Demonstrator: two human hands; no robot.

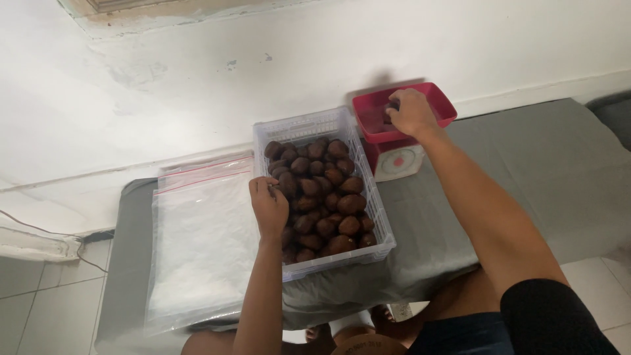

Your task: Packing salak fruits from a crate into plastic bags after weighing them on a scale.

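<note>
I look down on a grey padded mattress point(526, 171) set against a white wall point(197, 72), and everything I work with lies on it. Largest is the stack of clear zip bags point(197, 250) at the left, flat rectangles with thin red seal lines along their far edge. Just right of them sits the white slatted plastic crate point(309, 128), filled with brown, scaly, egg-shaped fruits point(342, 204). Behind its far right corner stands a small white kitchen scale point(397, 161) with a round dial face on the front and a red tray point(437, 98) on top. My left hand point(269, 207) rests over the crate's near-left side, its grip curled narrow over the fruits, though I cannot tell whether it holds one. My right hand point(411, 112) reaches into the red tray, fingers bent down onto something dark there, well apart from the crate's heap.
</note>
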